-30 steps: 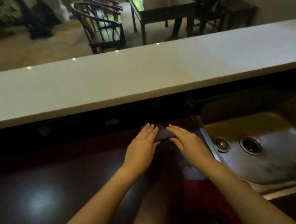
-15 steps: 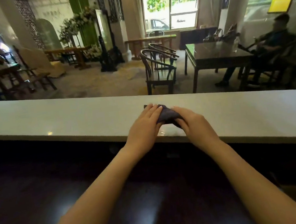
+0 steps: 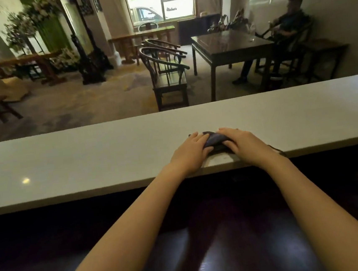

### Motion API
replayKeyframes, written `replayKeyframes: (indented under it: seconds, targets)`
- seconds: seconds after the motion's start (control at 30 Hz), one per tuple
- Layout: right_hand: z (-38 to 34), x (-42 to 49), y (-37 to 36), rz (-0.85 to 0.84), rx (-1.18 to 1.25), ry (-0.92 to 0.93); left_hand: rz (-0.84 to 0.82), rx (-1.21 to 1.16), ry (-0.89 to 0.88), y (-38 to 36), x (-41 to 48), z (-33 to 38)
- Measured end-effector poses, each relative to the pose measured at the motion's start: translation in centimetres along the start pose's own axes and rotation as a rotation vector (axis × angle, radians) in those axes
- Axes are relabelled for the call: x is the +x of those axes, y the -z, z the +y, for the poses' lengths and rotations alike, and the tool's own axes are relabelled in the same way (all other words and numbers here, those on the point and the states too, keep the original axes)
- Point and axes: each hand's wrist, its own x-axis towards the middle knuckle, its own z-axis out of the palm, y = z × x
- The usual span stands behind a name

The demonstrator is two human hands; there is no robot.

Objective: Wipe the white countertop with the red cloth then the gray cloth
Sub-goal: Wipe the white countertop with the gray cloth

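A folded dark gray cloth (image 3: 214, 140) lies on the white countertop (image 3: 89, 163), a little right of centre and close to the near edge. My left hand (image 3: 189, 153) presses flat on the cloth's left side. My right hand (image 3: 243, 146) covers its right side, fingers curled over the fabric. Most of the cloth is hidden under both hands. No red cloth is in view.
The white countertop is a long raised ledge running left to right. Below it, nearer to me, lies a dark glossy lower counter (image 3: 207, 252). Beyond the ledge are wooden chairs (image 3: 165, 75), a dark table (image 3: 230, 45) and a seated person (image 3: 283, 29).
Both hands lifted the gray cloth from the dark lower counter beside the sink up onto the white countertop. The view tilted up, so the sink and the red cloth dropped out of sight.
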Motion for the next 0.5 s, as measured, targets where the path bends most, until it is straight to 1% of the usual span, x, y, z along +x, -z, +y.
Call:
replayKeyframes:
  seconds: [0.1, 0.2, 0.23, 0.33, 0.37, 0.43, 0.47, 0.5]
  targets:
    - [0.6, -1.1, 1.9, 0.065, -0.062, -0.030, 0.066, -0.040, -0.105, -0.9, 0.7, 1.4]
    - [1.3, -2.0, 3.7, 0.110, -0.122, -0.069, 0.110, -0.029, -0.154, -1.5, 1.9, 3.5]
    - [1.5, -2.3, 3.8, 0.080, -0.131, -0.087, 0.086, -0.006, -0.164, -1.7, 2.2, 3.9]
    - [2.4, -3.4, 2.3, -0.117, -0.103, -0.137, -0.038, 0.056, -0.159, -2.5, 2.1, 3.5]
    - [2.6, -3.5, 1.8, -0.141, -0.070, -0.155, -0.063, 0.058, -0.149, -2.6, 2.0, 3.3]
    - [2.2, -2.7, 1.3, -0.099, 0.018, -0.209, -0.100, 0.106, -0.148, -2.4, 2.0, 2.9]
    - [2.0, -2.2, 1.2, -0.063, 0.030, -0.226, -0.120, 0.144, -0.152, -2.3, 2.1, 2.9]
    - [1.8, -1.7, 1.0, -0.045, -0.008, -0.223, -0.141, 0.173, -0.153, -2.3, 2.2, 2.8]
